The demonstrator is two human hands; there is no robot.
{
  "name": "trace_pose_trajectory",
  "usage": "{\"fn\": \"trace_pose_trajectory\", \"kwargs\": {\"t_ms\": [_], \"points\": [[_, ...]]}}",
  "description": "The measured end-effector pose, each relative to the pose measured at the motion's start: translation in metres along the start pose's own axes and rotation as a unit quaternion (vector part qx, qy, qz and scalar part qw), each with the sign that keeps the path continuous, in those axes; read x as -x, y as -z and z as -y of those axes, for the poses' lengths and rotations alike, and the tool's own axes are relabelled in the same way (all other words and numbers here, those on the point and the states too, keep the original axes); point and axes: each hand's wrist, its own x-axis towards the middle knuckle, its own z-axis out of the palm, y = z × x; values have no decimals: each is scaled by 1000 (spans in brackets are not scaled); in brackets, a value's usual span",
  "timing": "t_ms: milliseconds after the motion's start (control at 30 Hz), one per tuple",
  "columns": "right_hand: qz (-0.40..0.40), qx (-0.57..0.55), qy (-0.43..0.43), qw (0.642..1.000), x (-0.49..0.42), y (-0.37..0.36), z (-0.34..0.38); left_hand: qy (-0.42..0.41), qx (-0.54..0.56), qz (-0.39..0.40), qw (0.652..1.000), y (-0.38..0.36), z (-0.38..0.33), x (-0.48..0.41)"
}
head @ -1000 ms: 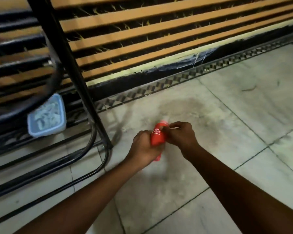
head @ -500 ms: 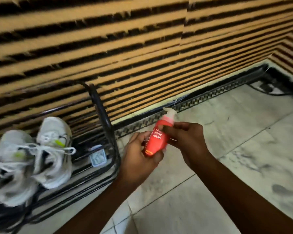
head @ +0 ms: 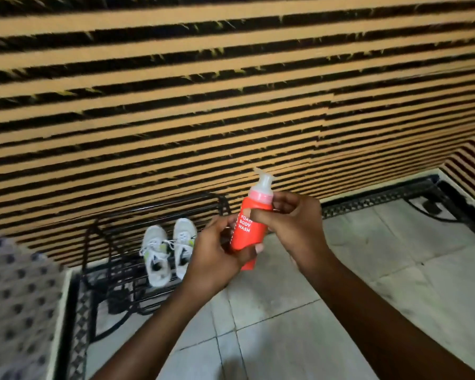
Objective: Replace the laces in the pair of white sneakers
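Both hands are holding a red bottle (head: 251, 237), with the sneakers (head: 183, 242) sitting at 9 o'clock from them.

The left hand (head: 215, 257) is curling round the bottle's lower body, thumb lying across the front. The right hand (head: 296, 229) is pinching the upper part just under the pale pump, which is pointing to 12 o'clock. The white sneakers, laced, are resting side by side on a black rack (head: 121, 297) against the striped wall (head: 231, 105), apart from both hands.
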Motion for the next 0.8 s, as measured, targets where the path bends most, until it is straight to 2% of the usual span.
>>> {"fn": "trace_pose_trajectory", "kwargs": {"t_ms": [100,267,600,800], "points": [[10,-7,11,1000,18,-28,35,1,-3,-38,999,36,-30,22],[64,8,80,995,56,-107,81,7,3,-131,991,117,-49,64],[163,31,180,970,158,-261,129,5,-34,-217,976,280,-29,159],[223,17,154,962,224,-342,129,22,-41,-273,961,351,-11,228]]}}
